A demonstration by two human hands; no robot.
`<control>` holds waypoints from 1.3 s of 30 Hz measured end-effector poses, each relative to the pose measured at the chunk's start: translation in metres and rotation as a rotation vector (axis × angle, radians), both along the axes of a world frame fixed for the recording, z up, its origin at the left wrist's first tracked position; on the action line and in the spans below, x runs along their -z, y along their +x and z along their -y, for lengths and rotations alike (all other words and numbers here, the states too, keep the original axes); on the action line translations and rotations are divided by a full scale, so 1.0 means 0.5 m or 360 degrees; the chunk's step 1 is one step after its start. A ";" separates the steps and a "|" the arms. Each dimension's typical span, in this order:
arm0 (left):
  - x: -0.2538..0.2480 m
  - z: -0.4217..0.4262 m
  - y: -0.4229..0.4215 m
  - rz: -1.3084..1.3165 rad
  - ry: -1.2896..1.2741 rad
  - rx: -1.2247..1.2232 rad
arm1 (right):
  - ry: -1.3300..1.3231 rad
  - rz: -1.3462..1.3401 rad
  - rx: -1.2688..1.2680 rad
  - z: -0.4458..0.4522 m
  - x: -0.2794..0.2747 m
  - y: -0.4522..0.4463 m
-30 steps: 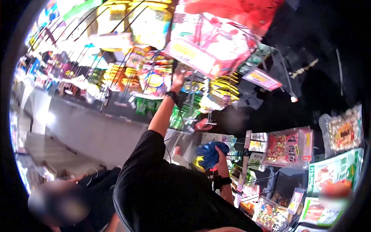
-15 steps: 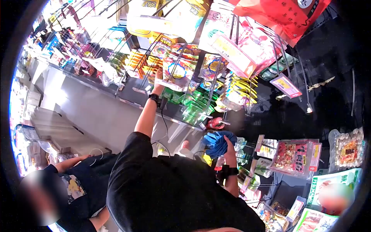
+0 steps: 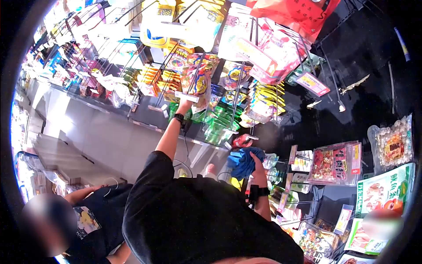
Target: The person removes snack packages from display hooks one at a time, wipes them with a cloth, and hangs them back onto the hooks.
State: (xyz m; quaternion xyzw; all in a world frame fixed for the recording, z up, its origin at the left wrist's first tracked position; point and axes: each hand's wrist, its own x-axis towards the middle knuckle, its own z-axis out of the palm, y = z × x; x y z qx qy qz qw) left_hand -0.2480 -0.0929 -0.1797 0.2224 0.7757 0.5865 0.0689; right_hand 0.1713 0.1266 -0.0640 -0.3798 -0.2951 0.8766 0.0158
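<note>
My left hand (image 3: 185,106), with a dark watch on the wrist, reaches up to the hanging snack bags. It is at the lower edge of a colourful snack bag (image 3: 200,83), just below a white price-label holder (image 3: 187,97). Its fingers are hidden there, so their grip does not show. Lower right, my right hand (image 3: 258,167) is closed around a bunched blue cloth (image 3: 241,163). That wrist wears a black band. Green packets (image 3: 217,125) hang just right of my left forearm.
Yellow packets (image 3: 267,101) and a large red bag (image 3: 299,15) hang on hooks. A flat red-and-clear snack pack (image 3: 329,165) hangs at right. A person (image 3: 101,215) in dark clothes is at lower left, beside the grey floor (image 3: 105,132).
My left hand has moved down and slightly right, from beside the hanging bag to its lower edge. The bag now looks turned. The blue cloth stays in my right hand.
</note>
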 end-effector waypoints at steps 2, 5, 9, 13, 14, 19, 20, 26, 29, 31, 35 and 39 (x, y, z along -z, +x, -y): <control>-0.004 0.020 0.034 -0.0123 0.0559 0.0042 | 0.0019 0.0011 0.0003 -0.001 -0.001 -0.001; -0.146 0.079 0.104 0.0174 0.0678 0.0258 | 0.0045 -0.0061 -0.0141 -0.001 0.001 -0.017; -0.286 0.167 0.184 0.0226 -0.0006 0.0163 | 0.0032 -0.0047 -0.0341 0.020 -0.009 -0.050; -0.357 0.248 0.246 0.0127 0.0049 0.0272 | -0.0371 -0.0378 -0.0706 0.075 -0.121 -0.111; -0.304 0.270 0.233 0.0310 0.0166 0.0293 | -0.0312 -0.0575 -0.0794 0.065 -0.100 -0.116; -0.496 0.336 0.370 0.0594 0.0285 0.0093 | 0.0142 -0.0560 -0.0831 0.138 -0.198 -0.157; -0.515 0.352 0.391 0.0614 0.0370 0.0033 | 0.0363 -0.0635 -0.0888 0.151 -0.215 -0.158; -0.613 0.337 0.486 0.0270 0.0705 -0.0311 | 0.1057 -0.0598 -0.0987 0.277 -0.187 -0.223; -0.620 0.331 0.522 -0.0063 0.0091 0.0160 | 0.0718 -0.1061 -0.1121 0.376 -0.320 -0.277; -0.653 0.291 0.524 -0.0619 0.0259 0.0068 | 0.0550 -0.1251 -0.1175 0.374 -0.252 -0.345; -0.660 0.296 0.523 -0.0611 0.0206 -0.0283 | 0.0908 -0.1322 -0.1232 0.411 -0.210 -0.320; -0.590 0.337 0.510 0.0112 0.0713 -0.0296 | 0.0570 -0.0826 -0.1252 0.462 -0.230 -0.283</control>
